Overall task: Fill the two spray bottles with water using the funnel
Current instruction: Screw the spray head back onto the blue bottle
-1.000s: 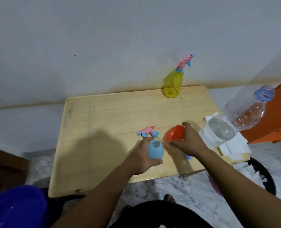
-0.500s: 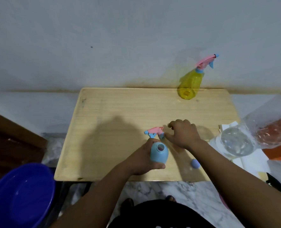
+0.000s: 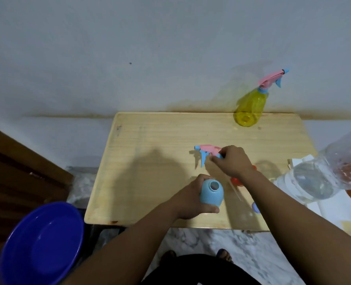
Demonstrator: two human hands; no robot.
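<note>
Grey wall; wooden bench against it.
Blue spray bottle: upright near the front edge, mouth open upward, gripped by left hand.
Spray head: lying flat, long axis left-right, nozzle leftward; right hand pinches its collar.
Change: right hand has left the red funnel, now half hidden beneath the wrist; filling not begun.
Yellow spray bottle: capped, far right corner.

I see blue spray bottle upright, neck open, near front edge of table. Its pink trigger head is off, at table centre. Yellow spray bottle w/ head on stands at back right corner. Red funnel mostly hidden, right of blue one.
</note>
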